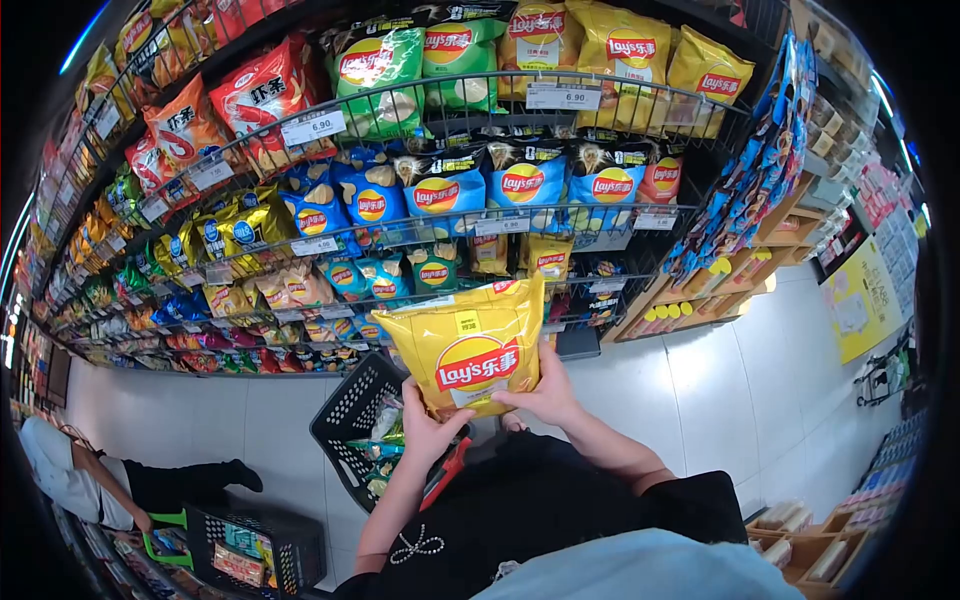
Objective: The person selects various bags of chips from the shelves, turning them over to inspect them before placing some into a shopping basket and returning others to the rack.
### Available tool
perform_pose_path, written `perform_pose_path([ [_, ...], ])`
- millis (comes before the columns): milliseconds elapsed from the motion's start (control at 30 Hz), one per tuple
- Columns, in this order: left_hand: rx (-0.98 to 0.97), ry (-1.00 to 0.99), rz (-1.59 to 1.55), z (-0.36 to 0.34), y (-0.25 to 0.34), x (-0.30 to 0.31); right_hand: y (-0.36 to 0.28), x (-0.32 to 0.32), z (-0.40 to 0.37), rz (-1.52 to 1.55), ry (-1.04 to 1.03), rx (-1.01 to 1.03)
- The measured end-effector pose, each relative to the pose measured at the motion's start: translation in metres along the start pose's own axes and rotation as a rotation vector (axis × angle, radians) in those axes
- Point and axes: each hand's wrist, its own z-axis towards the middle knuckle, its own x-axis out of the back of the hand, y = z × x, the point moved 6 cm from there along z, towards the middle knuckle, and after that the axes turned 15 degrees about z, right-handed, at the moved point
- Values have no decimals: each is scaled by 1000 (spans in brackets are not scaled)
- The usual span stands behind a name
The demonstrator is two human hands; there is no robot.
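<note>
A large yellow Lay's bag is held upright in front of the body, its printed front facing the camera. My left hand grips its lower left corner, thumb on the front. On the lower right side my right hand grips it the same way. The fingers behind the bag are hidden. Below and left of the bag stands a dark perforated basket with green and other snack bags inside.
Wire shelves of chip bags curve across the front. Hanging blue packets and wooden shelving are at the right. A person stands lower left, a hand at the green handle of a black basket.
</note>
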Motion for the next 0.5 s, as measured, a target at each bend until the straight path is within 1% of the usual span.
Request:
perform_pose_path([
  [33, -31, -26, 11, 4, 6, 1, -3, 2, 2, 43, 10, -14],
  [100, -95, -74, 31, 17, 20, 2, -21, 8, 13, 33, -19, 62],
  [200, -330, -85, 281, 49, 63, 8, -73, 15, 35, 9, -12, 148],
  [267, -454, -97, 376, 73, 94, 11, -107, 26, 50, -166, -3, 303],
  [333, -605, -34, 445, 103, 140, 14, -145, 35, 68, -190, -21, 391],
  [400, -670, 8, 375, 137, 168, 13, -187, 42, 88, -343, 6, 569],
  [433, -704, 34, 282, 153, 187, 12, -208, 43, 100, -397, 37, 579],
  [467, -735, 62, 198, 168, 205, 12, -225, 43, 115, -428, 29, 638],
  [500, -766, 118, 221, 182, 221, 13, -243, 43, 129, -459, 23, 698],
])
